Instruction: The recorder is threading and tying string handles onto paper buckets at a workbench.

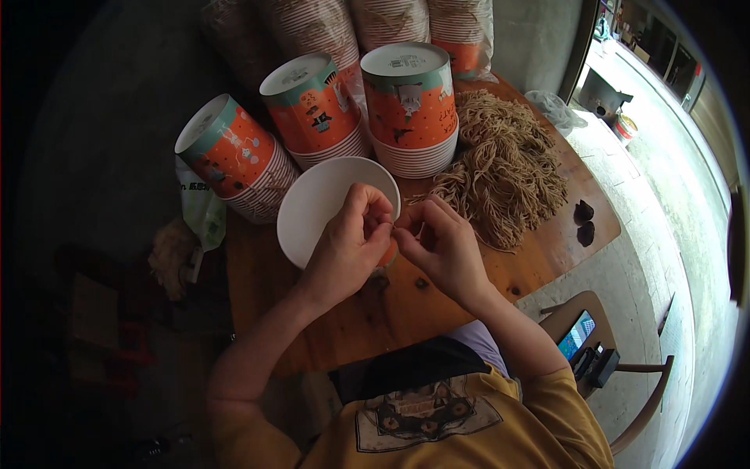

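A single paper bucket [319, 205], white inside with a patch of orange outside, lies tilted on the wooden table with its mouth facing up and left. My left hand [348, 244] is in front of its rim, thumb and fingertips pinched together. Close against it, my right hand [444, 248] pinches at the same spot by the bucket's right edge. What the fingertips hold is too small to make out. Just beyond my right hand, a heap of tan cords [508, 172] covers the table's right part.
Behind the bucket stand upside-down stacks of orange and green paper buckets [410, 109], with bagged stacks [387, 27] farther back. Two small dark pieces [584, 223] lie near the table's [336, 340] right edge. A chair [582, 305] at right holds a phone [576, 334].
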`<state>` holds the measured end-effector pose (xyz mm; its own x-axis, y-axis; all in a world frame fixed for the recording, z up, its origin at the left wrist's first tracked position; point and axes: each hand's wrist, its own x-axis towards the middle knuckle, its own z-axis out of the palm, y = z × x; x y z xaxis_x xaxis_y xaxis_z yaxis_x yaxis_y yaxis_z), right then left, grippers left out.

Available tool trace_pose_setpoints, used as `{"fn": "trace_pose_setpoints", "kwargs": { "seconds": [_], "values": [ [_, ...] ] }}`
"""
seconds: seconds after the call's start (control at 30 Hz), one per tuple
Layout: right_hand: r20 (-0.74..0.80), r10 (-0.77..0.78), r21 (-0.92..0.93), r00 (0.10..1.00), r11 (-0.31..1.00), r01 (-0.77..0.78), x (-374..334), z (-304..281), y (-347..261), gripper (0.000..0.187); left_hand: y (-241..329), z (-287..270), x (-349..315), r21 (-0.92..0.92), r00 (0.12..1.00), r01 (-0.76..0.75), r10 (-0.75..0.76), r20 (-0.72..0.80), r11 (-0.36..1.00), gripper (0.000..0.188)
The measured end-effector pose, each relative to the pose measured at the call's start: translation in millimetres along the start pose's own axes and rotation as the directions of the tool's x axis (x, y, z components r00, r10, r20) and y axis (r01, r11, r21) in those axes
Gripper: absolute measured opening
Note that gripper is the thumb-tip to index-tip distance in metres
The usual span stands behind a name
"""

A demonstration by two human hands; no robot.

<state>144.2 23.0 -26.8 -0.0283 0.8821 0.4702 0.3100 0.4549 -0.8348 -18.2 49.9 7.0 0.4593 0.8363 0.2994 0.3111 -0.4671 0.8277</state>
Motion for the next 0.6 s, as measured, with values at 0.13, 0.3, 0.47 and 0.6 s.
{"fn": "trace_pose_setpoints", "kwargs": {
  "seconds": [0.13,0.3,0.47,0.6],
  "values": [
    [0.381,0.404,0.564,0.831,0.611,-0.556,8,-8,15,0.012,1,1,-2,0.002,1.000,0.012,-0.012,0.025,1.000,0.016],
    [0.572,0.489,0.646,0.659,0.226,-0.729,8,-16,10,0.015,1,0,-3,0.008,1.000,0.002,-0.002,0.022,1.000,0.016],
    [0.347,0.430,0.564,0.834,0.615,-0.552,0,-12,3,0.016,0,-1,-3,0.029,1.000,-0.007,0.007,0.023,1.000,0.017],
    [0.191,0.229,0.398,0.955,0.871,-0.288,-2,-2,19,0.018,1,-1,-2,0.015,0.999,0.007,-0.007,0.032,1.000,0.019]
  ]
}}
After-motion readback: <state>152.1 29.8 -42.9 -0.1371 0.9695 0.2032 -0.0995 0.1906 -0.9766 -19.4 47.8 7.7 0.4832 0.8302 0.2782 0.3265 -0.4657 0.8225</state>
